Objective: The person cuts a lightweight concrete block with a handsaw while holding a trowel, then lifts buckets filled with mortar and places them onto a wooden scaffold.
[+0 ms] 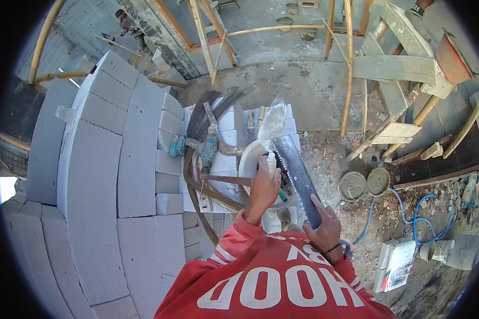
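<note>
My left hand [264,186] is closed around a small white bottle [272,162] above a white bucket [247,165] with tools in it. My right hand [324,226] grips the lower end of a wide grey saw blade [298,178], whose toothed edge faces left. The blade slants up beside the bucket. A trowel coated in pale mortar [273,121] lies past the bucket. Left of the bucket, a teal power drill [206,151] rests on white blocks, with a hammer [213,125] and a bundle of dark fibres [197,127] around it.
Large pale block walls [93,212] rise on my left. Two mortar buckets [352,186], a blue hose [404,215] and rubble lie at the right. Wooden props [349,69] stand ahead. Another person [130,26] is far off at the upper left.
</note>
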Tool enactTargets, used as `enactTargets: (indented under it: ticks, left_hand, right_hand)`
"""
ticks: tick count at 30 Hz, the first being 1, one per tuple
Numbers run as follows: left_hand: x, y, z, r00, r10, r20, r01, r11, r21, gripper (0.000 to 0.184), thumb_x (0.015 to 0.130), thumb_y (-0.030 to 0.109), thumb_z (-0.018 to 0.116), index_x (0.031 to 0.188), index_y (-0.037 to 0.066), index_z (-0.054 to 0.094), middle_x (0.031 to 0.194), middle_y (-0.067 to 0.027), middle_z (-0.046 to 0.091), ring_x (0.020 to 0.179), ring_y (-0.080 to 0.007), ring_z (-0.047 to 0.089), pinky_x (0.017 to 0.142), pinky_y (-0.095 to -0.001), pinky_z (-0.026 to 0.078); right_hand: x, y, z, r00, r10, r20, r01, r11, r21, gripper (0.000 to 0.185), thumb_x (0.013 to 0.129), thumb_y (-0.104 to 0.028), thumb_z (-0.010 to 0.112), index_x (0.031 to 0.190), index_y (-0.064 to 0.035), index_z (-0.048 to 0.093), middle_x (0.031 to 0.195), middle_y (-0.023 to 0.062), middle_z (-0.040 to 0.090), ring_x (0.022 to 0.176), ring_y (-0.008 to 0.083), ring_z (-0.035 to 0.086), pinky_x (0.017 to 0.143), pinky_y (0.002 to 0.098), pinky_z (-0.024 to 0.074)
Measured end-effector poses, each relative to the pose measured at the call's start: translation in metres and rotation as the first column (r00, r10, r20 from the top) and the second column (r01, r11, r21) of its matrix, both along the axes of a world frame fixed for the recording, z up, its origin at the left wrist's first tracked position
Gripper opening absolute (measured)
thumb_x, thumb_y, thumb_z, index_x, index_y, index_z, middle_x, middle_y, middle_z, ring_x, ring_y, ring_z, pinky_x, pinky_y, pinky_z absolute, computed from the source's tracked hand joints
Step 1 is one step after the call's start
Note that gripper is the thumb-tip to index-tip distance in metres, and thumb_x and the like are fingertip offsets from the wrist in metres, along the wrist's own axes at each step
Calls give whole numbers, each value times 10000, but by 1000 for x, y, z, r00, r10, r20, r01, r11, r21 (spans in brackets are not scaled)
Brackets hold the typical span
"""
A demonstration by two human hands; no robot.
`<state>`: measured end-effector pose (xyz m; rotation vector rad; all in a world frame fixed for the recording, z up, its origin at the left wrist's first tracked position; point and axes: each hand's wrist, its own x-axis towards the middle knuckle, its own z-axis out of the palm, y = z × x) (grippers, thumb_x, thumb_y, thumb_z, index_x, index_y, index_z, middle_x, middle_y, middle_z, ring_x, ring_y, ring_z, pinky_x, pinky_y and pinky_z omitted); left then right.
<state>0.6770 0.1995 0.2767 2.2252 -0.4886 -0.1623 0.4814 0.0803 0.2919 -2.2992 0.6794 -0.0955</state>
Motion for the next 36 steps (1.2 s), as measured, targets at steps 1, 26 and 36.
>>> enactTargets:
  ticks: [1, 26, 36]
  left_hand:
    - [-3, -1, -8, 998, 19, 55, -19, 1000, 8, 605, 939, 211, 602, 1420, -43, 337, 1083, -345, 633, 972, -529, 610, 854, -551, 470]
    - [24, -11, -31, 965, -248, -83, 227, 952, -205, 776, 924, 448, 658, 1443, -61, 386, 1389, -294, 521, 1313, -460, 462, 1102, -429, 354]
    - [11, -41, -76, 955, -62, 291, 90, 992, -83, 503, 993, 340, 570, 1249, -89, 509, 995, -214, 704, 852, -338, 666, 835, -396, 515]
  right_hand:
    - [1, -2, 1, 999, -10, -35, 10, 1000, 0, 820, 679, -283, 797, 1445, -281, 504, 956, 149, 582, 855, 350, 632, 746, 458, 522]
    - [11, -19, -18, 994, -14, -105, 19, 999, 46, 825, 814, -545, 668, 1539, -388, 305, 1072, 222, 642, 1012, 403, 656, 861, 519, 529]
    - [4, -34, -15, 995, -95, 42, 97, 994, -47, 801, 815, -507, 674, 1518, -291, 356, 1149, 188, 656, 1034, 381, 654, 878, 502, 516]
